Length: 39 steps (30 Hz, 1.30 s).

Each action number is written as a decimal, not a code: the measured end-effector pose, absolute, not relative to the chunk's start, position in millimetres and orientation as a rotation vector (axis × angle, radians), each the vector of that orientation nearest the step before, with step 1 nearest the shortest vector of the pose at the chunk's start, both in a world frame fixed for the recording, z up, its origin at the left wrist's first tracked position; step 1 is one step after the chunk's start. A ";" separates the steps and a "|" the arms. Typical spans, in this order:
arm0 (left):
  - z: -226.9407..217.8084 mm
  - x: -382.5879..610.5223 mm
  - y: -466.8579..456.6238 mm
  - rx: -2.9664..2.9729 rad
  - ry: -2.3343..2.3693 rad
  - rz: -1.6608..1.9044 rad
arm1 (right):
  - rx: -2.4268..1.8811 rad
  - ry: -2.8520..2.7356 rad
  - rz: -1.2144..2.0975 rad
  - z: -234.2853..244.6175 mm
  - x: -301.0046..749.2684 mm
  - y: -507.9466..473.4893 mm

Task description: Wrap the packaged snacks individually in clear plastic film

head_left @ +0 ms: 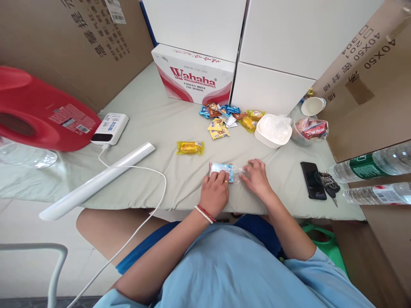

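A small flat blue-and-white packet (221, 167) lies near the table's front edge, with crinkled clear plastic (238, 174) at its right end. My left hand (215, 192), with a red and a white bracelet at the wrist, presses its curled fingers onto the packet and holds it against the cloth. At the packet's right end, the thumb and forefinger of my right hand (256, 177) close on the clear plastic; the exact grip is too small to make out. A yellow-wrapped snack (190, 148) lies apart, up and left of the packet.
Behind are several wrapped snacks (221, 112), a white plastic tub (269, 139) and a Wahaha carton (195, 77). Phone (313, 179), keys (329, 182) and water bottles (369, 167) lie right. Left are a white tube (99, 182), a cabled white device (111, 128) and a red jug (48, 111).
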<state>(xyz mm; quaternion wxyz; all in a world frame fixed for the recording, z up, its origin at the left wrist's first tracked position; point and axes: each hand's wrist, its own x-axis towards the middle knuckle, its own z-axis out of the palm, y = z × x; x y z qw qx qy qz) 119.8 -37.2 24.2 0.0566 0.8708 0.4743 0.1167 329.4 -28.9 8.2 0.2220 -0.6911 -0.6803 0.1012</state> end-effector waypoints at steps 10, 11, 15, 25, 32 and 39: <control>16.6 118.3 -34.6 2.673 1.359 0.457 | -1.759 -1.971 0.692 58.3 278.8 3.8; 15.6 114.9 -33.6 2.639 1.342 0.484 | -1.748 -1.999 0.725 56.2 269.6 10.2; 10.3 88.0 -26.0 2.352 1.212 0.729 | -1.716 -2.074 0.721 37.4 251.5 22.9; -1.7 94.0 0.7 1.944 1.665 0.725 | -1.602 -1.854 0.706 25.4 256.7 -7.7; 18.0 110.5 -30.5 2.160 1.344 1.078 | -1.473 -1.088 1.264 35.3 275.1 -44.6; 9.4 135.7 -60.5 2.696 0.616 0.886 | -1.656 -1.240 1.212 28.6 319.7 -78.4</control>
